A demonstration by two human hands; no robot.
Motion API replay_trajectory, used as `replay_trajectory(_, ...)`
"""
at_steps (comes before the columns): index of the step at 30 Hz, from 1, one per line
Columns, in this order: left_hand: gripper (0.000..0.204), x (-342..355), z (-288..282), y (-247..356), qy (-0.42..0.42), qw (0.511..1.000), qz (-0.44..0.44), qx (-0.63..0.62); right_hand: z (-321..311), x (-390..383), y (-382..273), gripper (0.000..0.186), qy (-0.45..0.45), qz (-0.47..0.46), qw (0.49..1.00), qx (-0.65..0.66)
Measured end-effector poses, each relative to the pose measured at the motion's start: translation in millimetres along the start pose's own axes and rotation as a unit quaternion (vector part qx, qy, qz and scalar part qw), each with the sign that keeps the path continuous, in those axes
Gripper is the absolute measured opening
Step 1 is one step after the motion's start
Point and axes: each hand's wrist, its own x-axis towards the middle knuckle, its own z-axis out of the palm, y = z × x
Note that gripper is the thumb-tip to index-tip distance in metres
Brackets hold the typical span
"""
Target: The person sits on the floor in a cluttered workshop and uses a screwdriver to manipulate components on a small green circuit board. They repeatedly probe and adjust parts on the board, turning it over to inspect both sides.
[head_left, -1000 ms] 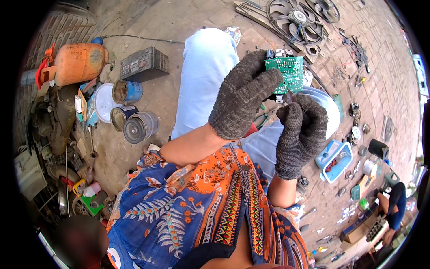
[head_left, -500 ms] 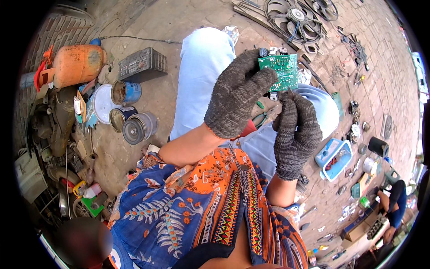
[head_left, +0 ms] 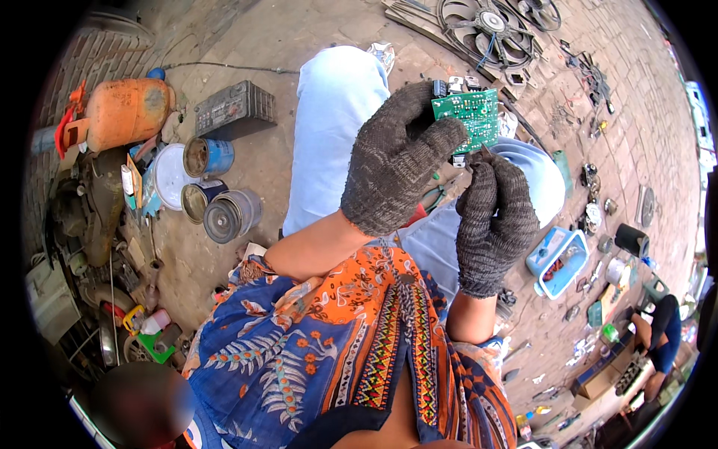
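A green circuit board (head_left: 477,116) is held up over my knees, its soldered side facing me. Capacitors and other parts stick out beyond its upper and lower edges. My left hand (head_left: 395,161), in a dark grey knitted glove, grips the board's left side with the thumb across its face. My right hand (head_left: 495,228), gloved alike, is closed just below the board's lower right corner. A small dark tip shows at its fingertips, touching or nearly touching the board; what it belongs to is hidden. Green-handled pliers (head_left: 434,197) lie partly hidden between my legs.
On my left are a car battery (head_left: 235,110), several paint cans (head_left: 209,157) and an orange gas cylinder (head_left: 129,112). A blue-white tub (head_left: 557,262) stands at right, among scattered metal parts. Radiator fans (head_left: 490,30) lie at the far side. Another person (head_left: 658,337) sits at lower right.
The board has tilted slightly in my left hand. My right hand stays close to its lower corner, nearly unmoved. The whole view has shifted a little.
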Motion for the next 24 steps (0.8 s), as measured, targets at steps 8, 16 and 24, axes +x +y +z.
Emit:
replay_trajectory(8, 0.035, 0.6, -2.9, 1.9, 0.002, 1.0, -0.01, 0.012, -2.0, 0.4, -4.5, 0.017, -0.022, -0.016, 1.0, 0.002)
replay_trajectory(16, 0.035, 1.5, 0.8, 2.2, 0.003, 1.0, -0.005, 0.024, -2.6, -1.0, -0.2, 0.016, -0.004, -0.02, 1.0, -0.023)
replay_trajectory(24, 0.034, 0.8, -0.9, -1.9, 0.002, 0.995, 0.043, 0.091, -5.3, 0.3, -2.1, 0.015, -0.003, -0.035, 0.999, -0.033)
